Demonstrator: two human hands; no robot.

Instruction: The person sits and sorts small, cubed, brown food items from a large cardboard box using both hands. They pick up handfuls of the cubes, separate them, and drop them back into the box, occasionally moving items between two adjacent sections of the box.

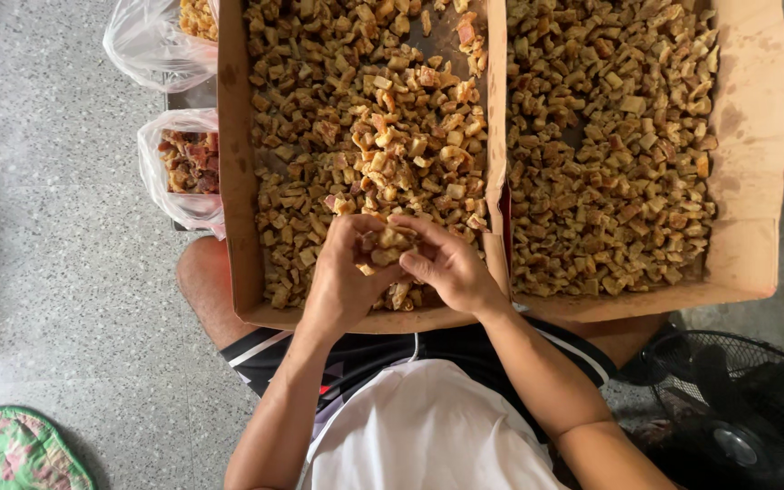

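Note:
Two shallow cardboard trays rest across my lap, both filled with small golden-brown fried cubes. The left tray (233, 181) sits under my hands; the right tray (755, 136) lies beside it. My left hand (342, 277) and my right hand (446, 268) meet over the near edge of the left tray. Together they cup a small clump of the fried pieces (387, 245) between the fingers. More loose cubes (365, 109) cover the tray beyond my fingertips.
Two clear plastic bags with darker fried bits stand left of the trays, one nearer (183, 168) and one at the top (161, 41). A black floor fan (737, 408) sits at lower right. A green floral cushion (11, 449) lies on the speckled floor.

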